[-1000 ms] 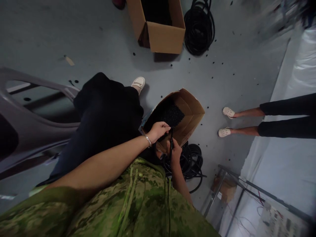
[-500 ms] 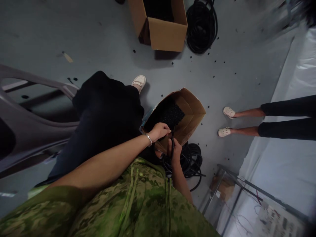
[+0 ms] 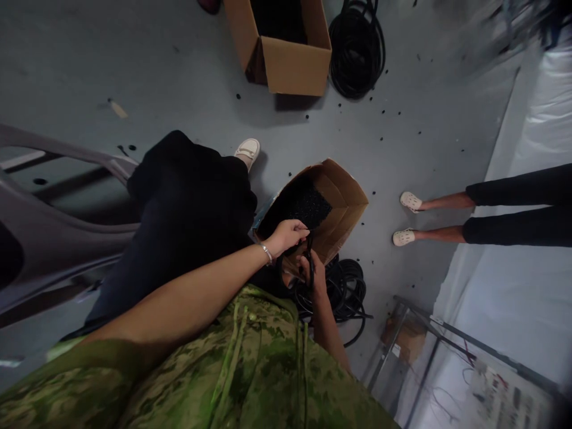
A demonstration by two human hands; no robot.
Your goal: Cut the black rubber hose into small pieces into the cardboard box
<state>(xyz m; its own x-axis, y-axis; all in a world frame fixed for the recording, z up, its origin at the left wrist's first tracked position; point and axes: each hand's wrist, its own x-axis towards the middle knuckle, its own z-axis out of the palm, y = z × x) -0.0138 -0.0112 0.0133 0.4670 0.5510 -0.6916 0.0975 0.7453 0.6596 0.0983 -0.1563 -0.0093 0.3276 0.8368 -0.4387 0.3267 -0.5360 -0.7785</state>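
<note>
My left hand (image 3: 289, 236), a bracelet at its wrist, pinches the end of a thin black cable over the open cardboard box (image 3: 346, 205). Just below it my right hand (image 3: 316, 271) is closed around a dark tool that looks like black-handled scissors (image 3: 311, 262); its blades are hard to make out. Both hands are close together at the box's near rim. Inside the box lies a heap of small black pieces (image 3: 308, 202). A loose coil of black cable (image 3: 346, 283) rests on the floor beside my right forearm, partly hidden by it.
Another cardboard box (image 3: 297, 65) with black contents stands ahead, beside a second black coil (image 3: 357, 50). Small black bits dot the floor. A person in light clogs (image 3: 404, 237) stands at right. A grey plastic chair (image 3: 67, 208) is at left, a metal frame (image 3: 429, 325) lower right.
The view has shifted slightly, so floor objects sit a little further left. My right hand's fingers have spread somewhat around the dark tool. My left hand keeps its pinch.
</note>
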